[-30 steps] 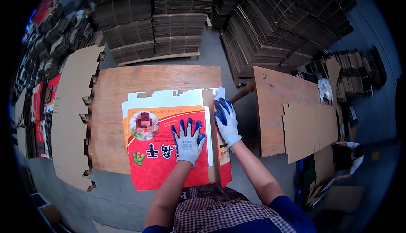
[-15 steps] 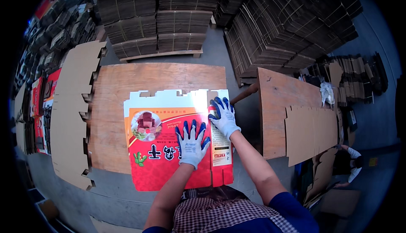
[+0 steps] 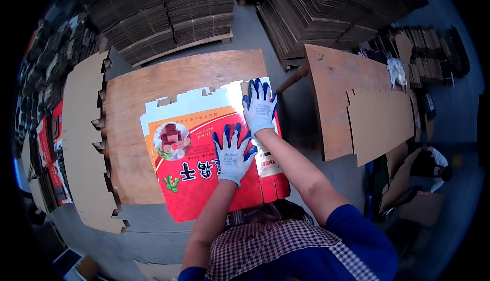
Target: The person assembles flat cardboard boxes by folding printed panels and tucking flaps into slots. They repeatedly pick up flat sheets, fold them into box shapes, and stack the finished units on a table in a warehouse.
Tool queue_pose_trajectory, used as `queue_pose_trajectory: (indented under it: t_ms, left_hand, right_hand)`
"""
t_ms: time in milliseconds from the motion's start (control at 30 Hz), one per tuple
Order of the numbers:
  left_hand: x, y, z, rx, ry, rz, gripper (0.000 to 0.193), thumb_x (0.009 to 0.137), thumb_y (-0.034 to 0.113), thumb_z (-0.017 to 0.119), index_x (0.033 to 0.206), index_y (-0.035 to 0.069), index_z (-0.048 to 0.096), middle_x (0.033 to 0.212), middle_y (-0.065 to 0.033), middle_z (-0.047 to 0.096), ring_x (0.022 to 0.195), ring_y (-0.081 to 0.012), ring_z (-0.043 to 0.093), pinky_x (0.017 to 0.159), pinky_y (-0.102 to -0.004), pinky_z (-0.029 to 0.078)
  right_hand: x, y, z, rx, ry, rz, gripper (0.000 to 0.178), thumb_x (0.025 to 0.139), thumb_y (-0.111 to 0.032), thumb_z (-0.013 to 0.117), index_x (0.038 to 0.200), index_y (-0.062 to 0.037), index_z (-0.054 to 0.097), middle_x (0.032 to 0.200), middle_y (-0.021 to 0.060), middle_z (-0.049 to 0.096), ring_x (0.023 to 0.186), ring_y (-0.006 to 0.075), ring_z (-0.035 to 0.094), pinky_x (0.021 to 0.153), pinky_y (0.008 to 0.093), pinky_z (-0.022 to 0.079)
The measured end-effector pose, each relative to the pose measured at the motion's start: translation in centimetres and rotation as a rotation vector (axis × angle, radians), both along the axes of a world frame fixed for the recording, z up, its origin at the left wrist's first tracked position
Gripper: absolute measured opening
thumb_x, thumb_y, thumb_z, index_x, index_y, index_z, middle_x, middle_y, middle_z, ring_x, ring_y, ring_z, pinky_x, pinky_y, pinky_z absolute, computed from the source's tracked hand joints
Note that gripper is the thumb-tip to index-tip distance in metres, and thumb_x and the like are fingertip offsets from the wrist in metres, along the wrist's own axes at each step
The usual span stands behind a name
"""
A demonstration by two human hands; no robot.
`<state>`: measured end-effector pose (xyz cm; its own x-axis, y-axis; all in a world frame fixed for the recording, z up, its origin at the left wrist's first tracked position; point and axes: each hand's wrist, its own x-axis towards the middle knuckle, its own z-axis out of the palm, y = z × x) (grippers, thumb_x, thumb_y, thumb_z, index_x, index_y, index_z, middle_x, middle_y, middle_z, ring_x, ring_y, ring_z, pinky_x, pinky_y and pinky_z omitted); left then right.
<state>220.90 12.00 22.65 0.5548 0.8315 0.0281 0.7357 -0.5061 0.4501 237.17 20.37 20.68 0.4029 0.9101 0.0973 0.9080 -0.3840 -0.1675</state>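
Note:
A flattened printed carton (image 3: 196, 197), red and orange with white flaps along its far edge, lies on the wooden table (image 3: 184, 69). My left hand (image 3: 234, 157), in a white glove with blue-coated fingers, rests flat near the carton's middle with fingers spread. Gloved the same way, my right hand (image 3: 259, 108) lies palm down over the carton's far right part. Its fingertips reach the white flap edge, and the fingers are stretched out. Neither hand grips anything. Part of the narrow right panel is hidden under my right hand and forearm.
Plain brown notched cardboard (image 3: 84, 143) stands along the table's left side. A second wooden table (image 3: 332, 92) at right holds a brown sheet (image 3: 380, 123) and a plastic bag (image 3: 396, 71). Bundled cardboard stacks (image 3: 201, 13) rise behind. Another person (image 3: 435, 166) is at far right.
My right hand has slid away from me, up to the carton's far edge. The left hand stays near the same printed area. The whole view has tilted, and the carton appears turned slightly.

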Motion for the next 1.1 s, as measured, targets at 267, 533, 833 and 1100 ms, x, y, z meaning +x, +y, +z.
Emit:
queue_pose_trajectory:
  t_ms: [267, 533, 833, 1100]
  left_hand:
    - [-0.4, -0.4, -2.0, -0.002, -0.117, 0.125, 0.047, 0.093, 0.030, 0.062, 0.133, 0.008, 0.056, 0.154, -0.0191, 0.039, 0.150, -0.0371, 0.025, 0.125, -0.0563, 0.008]
    - [0.0, -0.4, -1.1, 0.015, -0.112, 0.101, 0.050, 0.095, 0.029, 0.059, 0.140, 0.009, 0.051, 0.160, -0.0153, 0.034, 0.152, -0.0337, 0.022, 0.126, -0.0540, 0.006]
    - [-3.3, 0.6, -1.0, -0.008, -0.303, 0.207, 0.067, 0.089, 0.034, 0.071, 0.146, 0.009, 0.047, 0.158, -0.0148, 0.037, 0.151, -0.0342, 0.024, 0.126, -0.0501, 0.009]
    - [-23.7, 3.7, -3.0, -0.281, -0.343, 1.175, 0.090, 0.093, 0.059, 0.060, 0.157, 0.004, 0.030, 0.158, -0.0202, 0.038, 0.144, -0.0329, 0.039, 0.116, -0.0413, 0.033]
  right_hand:
    - [-1.8, -6.2, -0.5, 0.063, -0.173, 0.058, 0.059, 0.099, -0.030, 0.051, 0.155, -0.0126, 0.039, 0.157, 0.0100, 0.040, 0.144, 0.0355, 0.035, 0.117, 0.0641, 0.019]
    - [-4.8, -17.2, 1.2, -0.015, -0.080, 0.136, 0.062, 0.096, -0.031, 0.053, 0.154, -0.0112, 0.040, 0.160, 0.0104, 0.036, 0.147, 0.0360, 0.031, 0.117, 0.0694, 0.011]
    - [-5.6, -24.4, 3.1, -0.048, 0.223, -0.045, 0.085, 0.089, -0.050, 0.062, 0.157, -0.0081, 0.031, 0.160, 0.0169, 0.032, 0.148, 0.0410, 0.025, 0.121, 0.0604, 0.012]
    - [2.5, -19.5, 1.7, -0.055, 0.837, -0.451, 0.101, 0.087, -0.066, 0.062, 0.156, -0.0004, 0.028, 0.156, 0.0239, 0.039, 0.142, 0.0396, 0.042, 0.117, 0.0420, 0.034]
